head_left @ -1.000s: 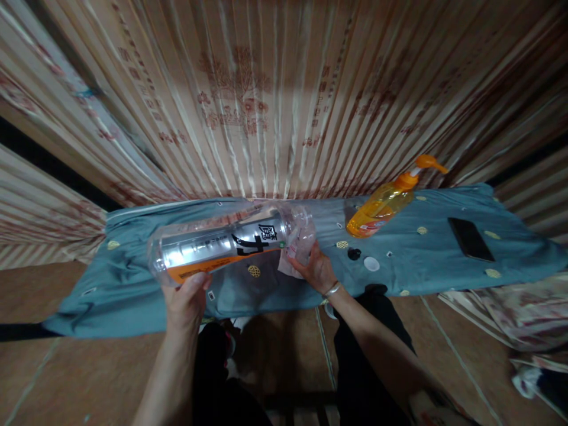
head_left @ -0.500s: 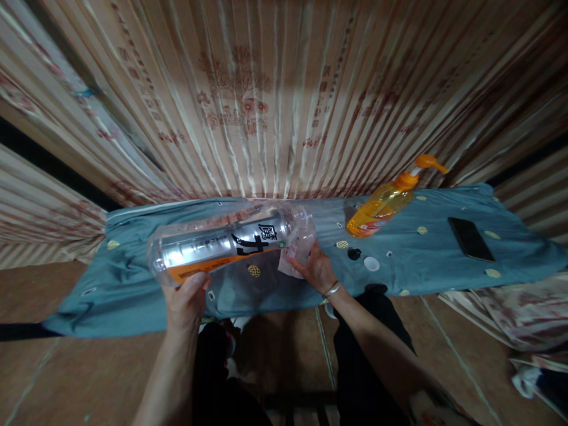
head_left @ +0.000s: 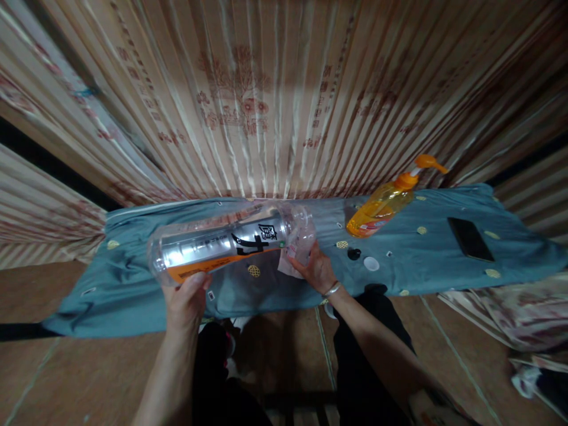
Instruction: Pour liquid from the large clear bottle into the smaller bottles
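Observation:
A large clear plastic bottle with a silver and orange label lies sideways above the teal cloth, its base to the left. My left hand grips it from below near the base, thumb on the orange part of the label. At the bottle's right end, my right hand is closed round the clear neck part, with a pale pink cloth or tissue hanging beside the fingers. The fingers behind the plastic are partly hidden.
An orange pump bottle stands to the right. A black cap and a white disc lie before it. Farther right is a black phone. Pleated curtains hang behind the cloth-covered table.

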### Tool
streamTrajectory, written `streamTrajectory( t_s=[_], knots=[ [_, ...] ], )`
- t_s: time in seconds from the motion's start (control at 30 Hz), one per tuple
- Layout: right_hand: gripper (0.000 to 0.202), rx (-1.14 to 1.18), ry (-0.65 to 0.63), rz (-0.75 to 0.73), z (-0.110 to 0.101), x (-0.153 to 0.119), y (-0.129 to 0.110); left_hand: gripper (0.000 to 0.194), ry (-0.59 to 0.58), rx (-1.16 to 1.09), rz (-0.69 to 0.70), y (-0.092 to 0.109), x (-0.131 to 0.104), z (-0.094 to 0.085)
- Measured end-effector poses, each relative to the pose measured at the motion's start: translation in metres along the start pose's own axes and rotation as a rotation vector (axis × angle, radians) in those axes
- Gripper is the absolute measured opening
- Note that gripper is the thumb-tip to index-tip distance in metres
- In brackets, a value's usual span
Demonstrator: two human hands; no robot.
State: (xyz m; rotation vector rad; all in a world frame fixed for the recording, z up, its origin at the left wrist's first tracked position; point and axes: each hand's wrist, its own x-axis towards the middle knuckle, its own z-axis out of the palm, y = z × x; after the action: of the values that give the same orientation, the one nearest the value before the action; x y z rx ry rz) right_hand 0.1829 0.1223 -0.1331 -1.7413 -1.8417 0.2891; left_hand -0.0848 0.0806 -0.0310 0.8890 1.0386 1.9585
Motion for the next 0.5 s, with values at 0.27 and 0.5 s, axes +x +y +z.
streamTrajectory(
  t_s=[0.27, 0.5],
  knots=[
    [0.080, -0.033, 0.057, -0.045, 0.008, -0.001, 0.005, 0.046, -0.021, 0.020, 0.004, 0.002, 0.000, 0.004],
    [0.082, -0.039, 0.080, -0.080, 0.012, -0.002, 0.010, 0.045, 0.014, -0.013, 0.002, 0.003, -0.001, 0.006]
  ],
)
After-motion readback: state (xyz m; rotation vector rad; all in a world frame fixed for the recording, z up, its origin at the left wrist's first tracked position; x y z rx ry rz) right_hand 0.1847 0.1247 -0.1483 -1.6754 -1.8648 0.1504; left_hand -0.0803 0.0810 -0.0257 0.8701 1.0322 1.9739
